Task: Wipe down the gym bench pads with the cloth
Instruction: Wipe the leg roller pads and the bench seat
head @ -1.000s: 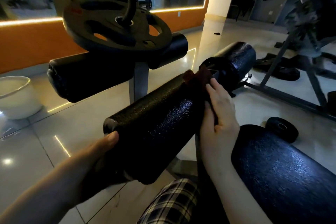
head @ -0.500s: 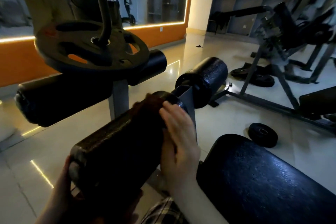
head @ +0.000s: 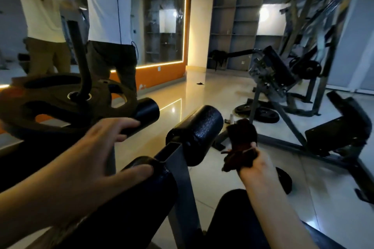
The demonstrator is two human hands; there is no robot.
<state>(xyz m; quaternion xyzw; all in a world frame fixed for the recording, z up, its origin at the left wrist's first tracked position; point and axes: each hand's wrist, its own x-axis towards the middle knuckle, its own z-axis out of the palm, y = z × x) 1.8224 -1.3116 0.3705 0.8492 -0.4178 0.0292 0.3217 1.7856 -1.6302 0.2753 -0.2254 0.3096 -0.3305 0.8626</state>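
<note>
The right grip (head: 257, 164) is clenched round a bunched, dark reddish cloth (head: 240, 143), wrist turned so the loose folds stand up above the knuckles; the cloth hangs in the air and touches no pad. The left grip (head: 97, 153) is released, fingers spread and straight, its thumb lying on or just over the end of the near roller pad (head: 153, 186), though whether it actually presses there I cannot tell. The relation that matters is between the cloth and the far roller pad (head: 199, 130). That pad lies just to the left of the right grip and a little beyond it, apart from the cloth by a narrow gap. Its long axis runs from the square metal post (head: 175, 154) outward toward the cloth, so its free end is the part closest to the fabric. The right grip is plainly nearer to it than the left, which sits on the other side of the post. The likely next stroke is a short carry leftward to lay the cloth on that free end, then a wipe along the axis toward the post. The seat pad (head: 228, 220) lies below the right forearm, close to the body.
</note>
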